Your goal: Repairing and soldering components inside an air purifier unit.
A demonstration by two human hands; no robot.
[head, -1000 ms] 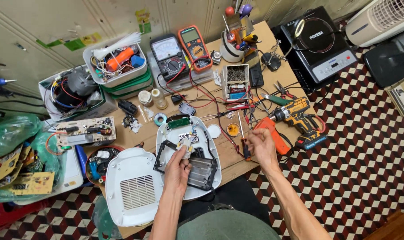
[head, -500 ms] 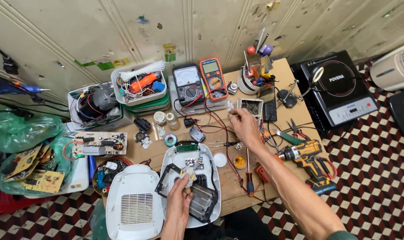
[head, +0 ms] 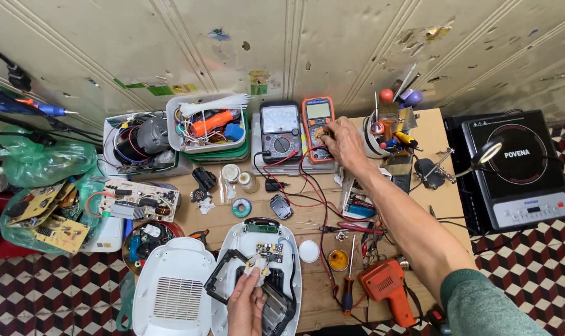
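Observation:
My right hand (head: 341, 144) reaches across the wooden bench to the orange digital multimeter (head: 318, 127) and its fingers rest on the meter's dial. A grey analog multimeter (head: 280, 132) stands just left of it, with red and black test leads (head: 307, 193) trailing over the bench. My left hand (head: 245, 306) sits at the bottom edge, fingers pinched on a small white part inside the opened white appliance shell (head: 257, 277), below a small circuit board (head: 269, 251). The shell's white vented cover (head: 173, 292) lies beside it on the left.
An orange power tool (head: 388, 289) and a screwdriver (head: 349, 285) lie at the front right. A tool holder (head: 388, 121) and black induction cooker (head: 515, 168) stand to the right. Bins of parts (head: 208, 127), a loose circuit board (head: 136, 200) and green bags (head: 37, 165) crowd the left.
My right hand has travelled from the front right of the bench up to the orange multimeter at the back. My left hand stays on the opened appliance. My view has tilted upward.

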